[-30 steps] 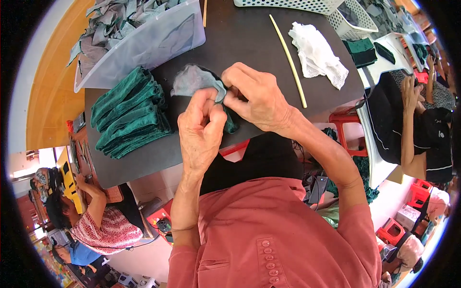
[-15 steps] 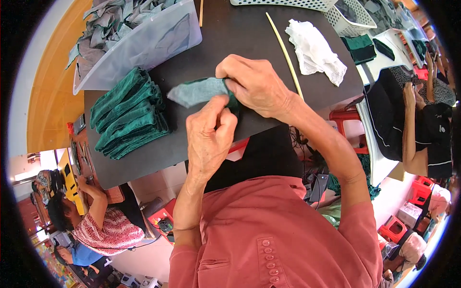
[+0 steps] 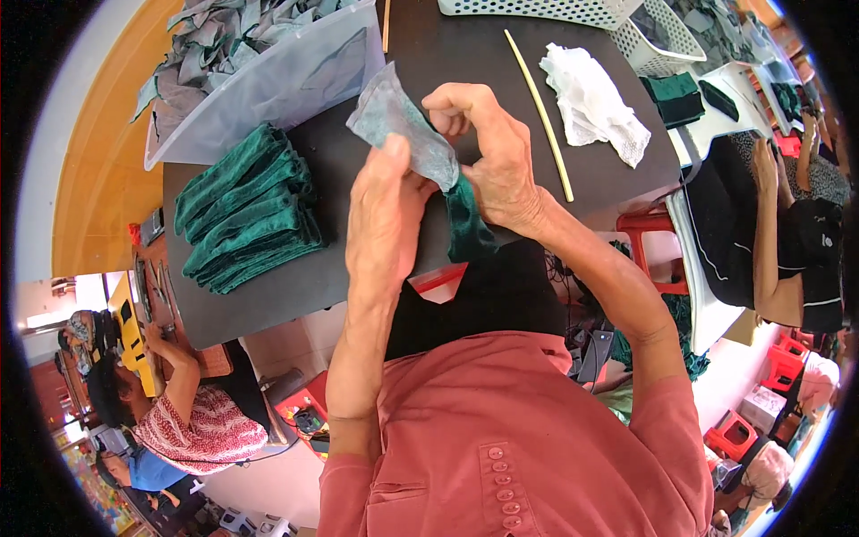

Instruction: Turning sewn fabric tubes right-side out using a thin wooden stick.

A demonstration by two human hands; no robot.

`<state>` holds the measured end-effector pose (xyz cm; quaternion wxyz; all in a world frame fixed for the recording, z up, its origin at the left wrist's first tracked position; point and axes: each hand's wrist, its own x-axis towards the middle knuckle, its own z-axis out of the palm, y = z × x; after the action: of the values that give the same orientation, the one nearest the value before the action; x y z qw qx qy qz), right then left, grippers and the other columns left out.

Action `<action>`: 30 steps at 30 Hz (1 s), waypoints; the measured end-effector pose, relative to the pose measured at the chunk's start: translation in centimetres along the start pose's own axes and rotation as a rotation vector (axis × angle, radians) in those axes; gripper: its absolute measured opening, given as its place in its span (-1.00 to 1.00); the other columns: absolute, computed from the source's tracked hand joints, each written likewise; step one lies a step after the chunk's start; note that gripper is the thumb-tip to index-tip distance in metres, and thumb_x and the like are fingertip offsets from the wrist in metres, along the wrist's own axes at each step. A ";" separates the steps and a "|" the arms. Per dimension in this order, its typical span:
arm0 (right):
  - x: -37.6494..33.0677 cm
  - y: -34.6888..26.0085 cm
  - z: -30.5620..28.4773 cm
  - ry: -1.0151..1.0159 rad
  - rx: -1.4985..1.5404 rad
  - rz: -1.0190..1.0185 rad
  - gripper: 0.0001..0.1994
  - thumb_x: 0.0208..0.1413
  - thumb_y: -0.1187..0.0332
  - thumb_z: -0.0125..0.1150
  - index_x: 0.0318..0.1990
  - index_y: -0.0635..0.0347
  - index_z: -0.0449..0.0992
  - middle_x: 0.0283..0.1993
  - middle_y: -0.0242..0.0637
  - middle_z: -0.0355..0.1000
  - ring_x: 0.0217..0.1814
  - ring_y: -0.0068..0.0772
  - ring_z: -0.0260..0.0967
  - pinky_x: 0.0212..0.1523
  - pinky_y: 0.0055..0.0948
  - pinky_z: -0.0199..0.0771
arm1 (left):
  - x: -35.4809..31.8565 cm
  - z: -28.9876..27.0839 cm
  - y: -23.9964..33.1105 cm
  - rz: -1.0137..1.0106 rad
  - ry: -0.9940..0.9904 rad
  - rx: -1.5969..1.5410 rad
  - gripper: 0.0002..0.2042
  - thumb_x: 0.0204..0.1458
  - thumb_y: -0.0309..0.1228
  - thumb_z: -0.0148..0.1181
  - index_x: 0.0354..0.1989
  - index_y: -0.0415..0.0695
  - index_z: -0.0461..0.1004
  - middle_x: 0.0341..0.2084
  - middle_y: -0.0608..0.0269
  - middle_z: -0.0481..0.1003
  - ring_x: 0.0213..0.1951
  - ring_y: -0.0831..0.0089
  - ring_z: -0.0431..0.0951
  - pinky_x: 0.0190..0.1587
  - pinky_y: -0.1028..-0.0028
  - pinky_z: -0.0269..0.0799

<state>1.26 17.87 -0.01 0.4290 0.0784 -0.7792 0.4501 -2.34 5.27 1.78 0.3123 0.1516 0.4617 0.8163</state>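
Both hands raised above black bench [image 3: 573,125]. Left hand [image 3: 385,210] and right hand [image 3: 488,152] pinched shut on small fabric pouch, grey lining out, green velvet end below [image 3: 420,148]. Looks mid-turning, part done. Stack of finished-looking green velvet pieces [image 3: 246,210] at left; clear plastic bin of grey pieces [image 3: 259,67] apparently unprocessed.

One dark table [image 3: 358,268]; one stack of folded green velvet pieces [image 3: 246,210]; one grey-green fabric piece [image 3: 407,134] held up; one clear plastic bin [image 3: 295,76]; one white cloth [image 3: 595,103]; one thin yellowish stick [image 3: 540,112]; two white mesh baskets [image 3: 537,9].
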 end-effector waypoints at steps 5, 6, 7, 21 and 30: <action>-0.4 1.0 0.5 0.064 -0.195 -0.025 -0.56 -0.30 0.63 0.20 -0.14 0.17 0.35 -0.42 -0.29 0.23 -0.41 -0.32 0.30 -0.42 -0.39 0.37 | 0.3 0.6 -2.5 -0.017 0.124 -0.033 -0.73 0.20 -0.27 -0.05 -0.10 -0.22 0.40 -0.18 0.30 0.42 -0.15 0.55 0.40 -0.04 0.47 0.28; -0.3 0.9 0.5 0.065 -0.198 -0.025 -0.56 -0.30 0.63 0.20 -0.14 0.17 0.35 -0.42 -0.29 0.23 -0.41 -0.32 0.30 -0.42 -0.39 0.37 | 0.2 0.9 -2.7 -0.019 0.121 -0.034 -0.73 0.20 -0.27 -0.05 -0.10 -0.22 0.40 -0.18 0.30 0.42 -0.15 0.55 0.40 -0.04 0.47 0.28; -0.2 0.6 0.6 0.087 -0.207 -0.004 -0.57 -0.28 0.60 0.19 -0.13 0.16 0.35 -0.42 -0.29 0.25 -0.40 -0.27 0.30 -0.42 -0.37 0.36 | 0.0 1.1 -3.0 -0.027 0.134 -0.029 -0.72 0.20 -0.25 -0.05 -0.11 -0.22 0.41 -0.20 0.31 0.43 -0.16 0.57 0.39 -0.08 0.49 0.29; 0.0 1.8 -0.4 0.014 -0.225 -0.154 -0.76 -0.32 0.61 0.20 -0.39 0.24 0.38 -0.42 -0.26 0.33 -0.41 -0.24 0.26 -0.41 -0.39 0.26 | 2.0 -0.2 -1.5 -0.054 0.092 0.060 -0.65 0.22 -0.15 -0.12 -0.08 -0.22 0.36 -0.20 0.27 0.41 -0.19 0.54 0.41 -0.11 0.46 0.32; -0.5 1.1 -0.9 0.008 -0.221 0.006 -0.68 -0.30 0.65 0.08 -0.26 0.24 0.41 -0.35 -0.17 0.35 -0.31 -0.07 0.30 -0.33 -0.28 0.26 | 0.7 0.2 -2.7 -0.054 0.113 0.600 -0.60 0.21 -0.12 -0.10 -0.23 -0.27 0.43 -0.36 0.36 0.41 -0.35 0.62 0.34 -0.32 0.57 0.26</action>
<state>1.50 19.07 -0.91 0.4368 0.0263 -0.8226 0.3629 -1.81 6.84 -0.42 0.2488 0.1791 0.7027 0.6421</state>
